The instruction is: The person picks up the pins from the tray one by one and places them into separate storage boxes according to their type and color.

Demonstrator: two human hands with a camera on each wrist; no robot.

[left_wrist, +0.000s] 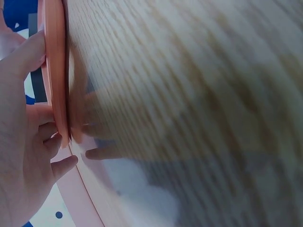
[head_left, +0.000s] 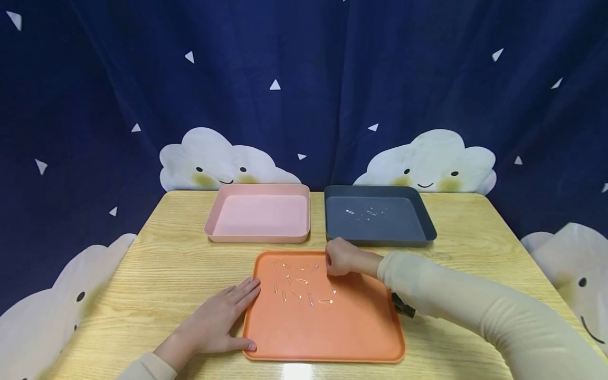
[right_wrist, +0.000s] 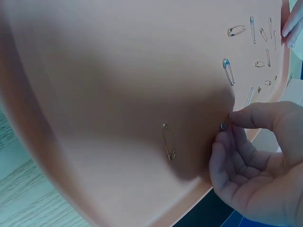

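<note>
Our right hand [head_left: 341, 257] pinches 1 pin [right_wrist: 222, 126]; we can't tell its slant. The blue tray [head_left: 404, 227] is just past this grip; our left hand [head_left: 220, 319] rests farther off.

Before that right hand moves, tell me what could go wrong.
The safety pin pinched in the right hand could slip free. That hand might also knock the loose pins nearby on the orange tray. If the left hand pushes at the orange tray's edge, it could shift and jostle the loose pins.
</note>
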